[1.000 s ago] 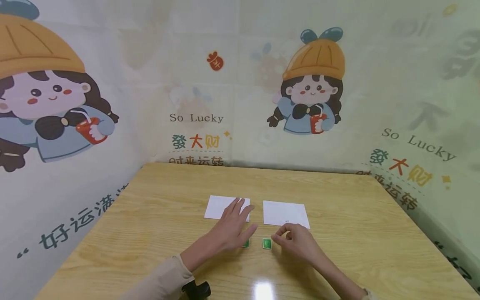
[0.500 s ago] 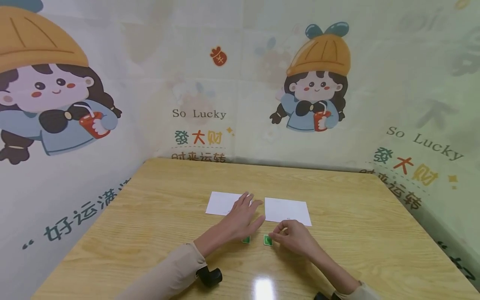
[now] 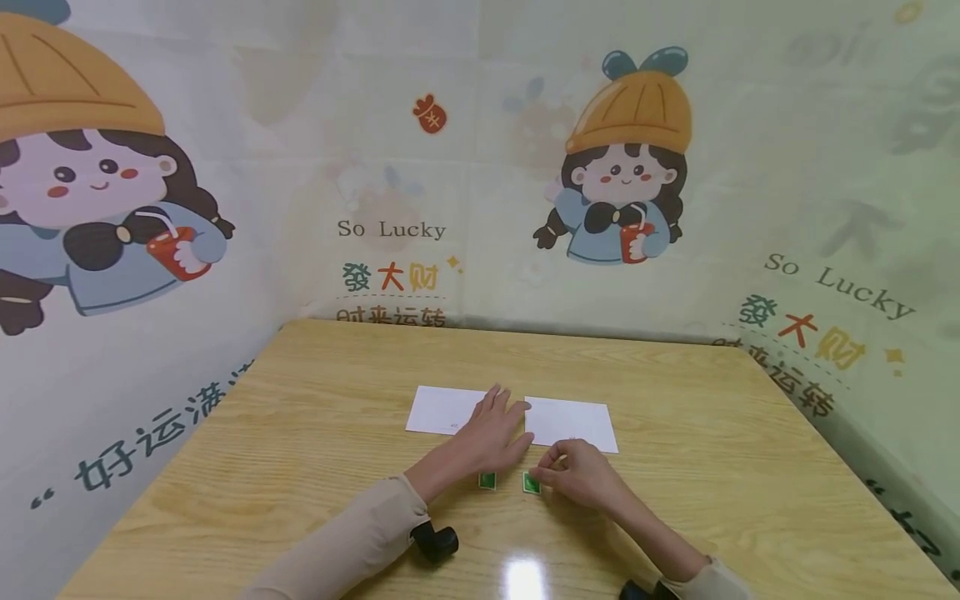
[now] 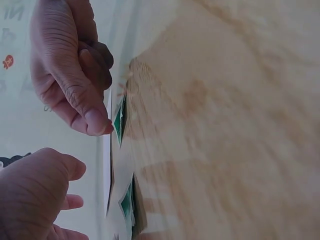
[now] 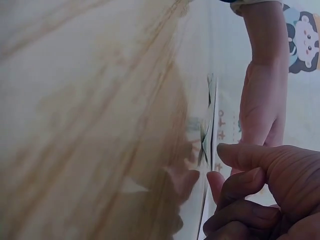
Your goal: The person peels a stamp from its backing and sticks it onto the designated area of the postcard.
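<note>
The left hand (image 3: 491, 439) is released, fingers extended, with one green card (image 3: 487, 482) on the worktop (image 3: 675, 417) just behind its thumb, while a second card (image 3: 529, 484) lies at the bent fingertips of the right hand (image 3: 583, 473), whose grip cannot be determined.

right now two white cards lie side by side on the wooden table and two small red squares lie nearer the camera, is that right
Not quite: the head view shows that the left square and the right square are green, not red. The rest stands.
</note>
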A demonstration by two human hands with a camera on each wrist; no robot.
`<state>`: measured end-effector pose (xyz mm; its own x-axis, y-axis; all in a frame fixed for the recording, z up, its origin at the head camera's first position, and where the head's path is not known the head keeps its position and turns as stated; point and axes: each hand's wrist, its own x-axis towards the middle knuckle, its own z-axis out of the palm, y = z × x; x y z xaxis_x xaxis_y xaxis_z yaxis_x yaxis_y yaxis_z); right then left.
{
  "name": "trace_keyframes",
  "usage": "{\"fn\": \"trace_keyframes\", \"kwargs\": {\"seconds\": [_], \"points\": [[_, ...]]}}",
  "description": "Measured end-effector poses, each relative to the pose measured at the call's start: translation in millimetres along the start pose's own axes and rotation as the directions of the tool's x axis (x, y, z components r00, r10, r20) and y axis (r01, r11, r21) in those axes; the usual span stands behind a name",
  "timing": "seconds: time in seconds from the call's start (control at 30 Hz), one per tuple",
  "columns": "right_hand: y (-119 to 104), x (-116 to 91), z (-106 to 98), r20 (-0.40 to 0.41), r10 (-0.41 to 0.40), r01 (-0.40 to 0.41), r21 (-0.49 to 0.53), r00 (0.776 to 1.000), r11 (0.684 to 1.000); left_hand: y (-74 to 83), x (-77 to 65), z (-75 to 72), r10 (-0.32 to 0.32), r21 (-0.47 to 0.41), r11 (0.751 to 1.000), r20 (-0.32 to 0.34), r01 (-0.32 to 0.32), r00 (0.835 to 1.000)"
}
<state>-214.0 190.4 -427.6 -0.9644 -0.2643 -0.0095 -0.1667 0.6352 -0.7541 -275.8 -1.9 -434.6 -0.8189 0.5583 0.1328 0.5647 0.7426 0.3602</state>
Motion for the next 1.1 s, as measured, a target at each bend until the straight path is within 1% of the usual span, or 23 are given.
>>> {"fn": "trace_keyframes", "kwargs": {"seconds": [0.2, 0.4, 0.6, 0.93, 1.1], "points": [[-1.0, 1.9, 2.2, 0.025, 0.012, -0.012, 0.005, 1.0, 1.0, 2.5, 4.6, 1.1, -0.013, 0.046, 0.999, 0.032, 0.011, 0.999], [-1.7, 3.2, 3.3, 0.022, 0.011, -0.01, -0.006, 1.0, 1.0, 3.0, 7.7, 2.8, -0.018, 0.091, 0.996, 0.036, 0.015, 0.999], [-1.3, 4.5, 4.5, 0.016, -0.007, 0.007, -0.022, 1.0, 1.0, 1.7, 9.0, 5.9, -0.024, 0.102, 0.995, 0.051, 0.019, 0.998], [0.1, 4.3, 4.2, 0.024, -0.016, 0.016, -0.03, 1.0, 0.999, 1.3, 7.2, 8.3, 0.013, 0.1, 0.995, 0.047, -0.018, 0.999], [-0.2, 5.1, 4.1, 0.023, -0.022, 0.023, -0.036, 0.999, 0.999, 1.0, 6.4, 8.6, 0.019, 0.1, 0.995, 0.047, -0.024, 0.999]]}}
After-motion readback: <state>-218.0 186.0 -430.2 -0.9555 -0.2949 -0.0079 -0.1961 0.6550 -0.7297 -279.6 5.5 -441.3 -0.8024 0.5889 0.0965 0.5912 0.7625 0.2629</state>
